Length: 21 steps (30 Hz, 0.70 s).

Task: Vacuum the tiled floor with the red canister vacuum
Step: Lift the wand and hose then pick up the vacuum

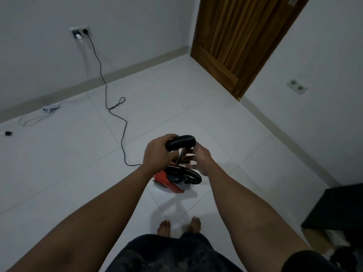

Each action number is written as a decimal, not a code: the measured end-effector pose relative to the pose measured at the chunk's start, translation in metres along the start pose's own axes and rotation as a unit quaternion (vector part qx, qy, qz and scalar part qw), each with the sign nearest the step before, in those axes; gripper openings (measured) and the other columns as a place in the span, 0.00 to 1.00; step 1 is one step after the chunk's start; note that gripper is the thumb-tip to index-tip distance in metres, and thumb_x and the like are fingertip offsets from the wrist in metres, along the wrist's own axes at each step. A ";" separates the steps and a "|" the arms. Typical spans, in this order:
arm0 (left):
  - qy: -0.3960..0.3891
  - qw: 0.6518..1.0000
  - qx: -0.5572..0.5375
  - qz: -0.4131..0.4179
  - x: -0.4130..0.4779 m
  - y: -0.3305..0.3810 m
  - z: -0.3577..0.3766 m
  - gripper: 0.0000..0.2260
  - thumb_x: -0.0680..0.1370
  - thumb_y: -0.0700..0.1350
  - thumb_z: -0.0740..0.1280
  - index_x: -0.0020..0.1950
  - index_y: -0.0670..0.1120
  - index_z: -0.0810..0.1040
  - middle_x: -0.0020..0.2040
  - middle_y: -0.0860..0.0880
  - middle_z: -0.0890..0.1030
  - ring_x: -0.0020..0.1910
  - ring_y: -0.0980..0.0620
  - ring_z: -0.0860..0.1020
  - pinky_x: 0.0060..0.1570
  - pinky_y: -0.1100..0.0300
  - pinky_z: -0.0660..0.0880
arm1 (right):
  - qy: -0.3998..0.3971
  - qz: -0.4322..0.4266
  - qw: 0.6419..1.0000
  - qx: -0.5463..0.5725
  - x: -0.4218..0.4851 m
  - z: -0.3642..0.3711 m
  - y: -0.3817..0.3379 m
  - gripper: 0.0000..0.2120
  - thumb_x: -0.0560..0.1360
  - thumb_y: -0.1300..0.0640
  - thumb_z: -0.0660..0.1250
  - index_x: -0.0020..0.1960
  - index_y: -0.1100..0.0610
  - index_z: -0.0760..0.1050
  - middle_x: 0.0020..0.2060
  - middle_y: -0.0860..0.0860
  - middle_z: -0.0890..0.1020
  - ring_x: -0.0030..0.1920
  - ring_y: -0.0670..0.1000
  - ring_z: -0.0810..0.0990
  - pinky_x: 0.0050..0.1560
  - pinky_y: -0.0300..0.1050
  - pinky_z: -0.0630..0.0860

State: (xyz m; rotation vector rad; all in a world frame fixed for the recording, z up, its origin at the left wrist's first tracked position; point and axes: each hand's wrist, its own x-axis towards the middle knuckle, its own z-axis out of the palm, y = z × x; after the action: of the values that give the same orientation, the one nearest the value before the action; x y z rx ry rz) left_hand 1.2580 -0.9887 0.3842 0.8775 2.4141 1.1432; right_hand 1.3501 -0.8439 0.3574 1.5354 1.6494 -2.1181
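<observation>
A small red canister vacuum (168, 181) with a black top sits on the white tiled floor (68, 163) just ahead of my bare feet. Its black ribbed hose (181, 141) arches up between my hands. My left hand (157, 152) grips the left end of the hose. My right hand (200, 157) curls around the hose's other end, where a dark tube runs down; the exact hold is partly hidden. The vacuum's black power cord (122, 134) trails across the floor to a wall socket (81, 32).
A brown wooden door (231, 40) stands in the far corner. A second socket (297, 86) is on the right wall. White cables and a small adapter (48, 109) lie by the left baseboard. A black piece of furniture (337, 207) stands at right.
</observation>
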 end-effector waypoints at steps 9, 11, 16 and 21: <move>0.046 0.999 -0.017 0.015 0.020 -0.004 -0.003 0.23 0.70 0.48 0.77 0.64 0.54 0.80 0.51 0.55 0.85 0.50 0.55 0.82 0.58 0.50 0.78 | 0.091 -0.157 0.974 -0.135 0.020 0.026 -0.007 0.20 0.79 0.46 0.68 0.68 0.51 0.74 0.56 0.52 0.83 0.54 0.52 0.82 0.55 0.48 0.77; 0.055 0.998 -0.008 0.024 0.020 -0.006 0.002 0.23 0.70 0.52 0.75 0.66 0.55 0.78 0.54 0.56 0.84 0.53 0.54 0.81 0.60 0.46 0.76 | 0.108 -0.169 0.971 -0.130 0.018 0.024 -0.007 0.20 0.80 0.47 0.67 0.69 0.53 0.72 0.58 0.49 0.81 0.56 0.48 0.77 0.57 0.45 0.73; 0.061 0.996 -0.040 -0.041 0.020 -0.020 0.008 0.24 0.73 0.49 0.74 0.69 0.52 0.75 0.59 0.52 0.81 0.59 0.51 0.77 0.62 0.50 0.75 | 0.119 -0.155 0.969 -0.150 0.022 0.014 -0.013 0.22 0.82 0.48 0.64 0.73 0.55 0.69 0.64 0.53 0.79 0.64 0.55 0.76 0.58 0.44 0.68; 0.048 0.989 -0.100 -0.099 0.014 -0.034 0.015 0.20 0.74 0.42 0.75 0.65 0.50 0.78 0.55 0.50 0.81 0.53 0.52 0.78 0.55 0.59 0.74 | 0.101 -0.165 0.960 -0.202 0.031 -0.001 -0.018 0.21 0.83 0.48 0.62 0.71 0.58 0.69 0.60 0.55 0.79 0.59 0.55 0.78 0.55 0.44 0.68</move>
State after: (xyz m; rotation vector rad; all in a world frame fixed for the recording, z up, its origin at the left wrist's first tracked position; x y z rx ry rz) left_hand 1.2423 -0.9873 0.3481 0.5204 2.3455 1.3471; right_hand 1.3247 -0.8195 0.3484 1.4628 2.3737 -1.6272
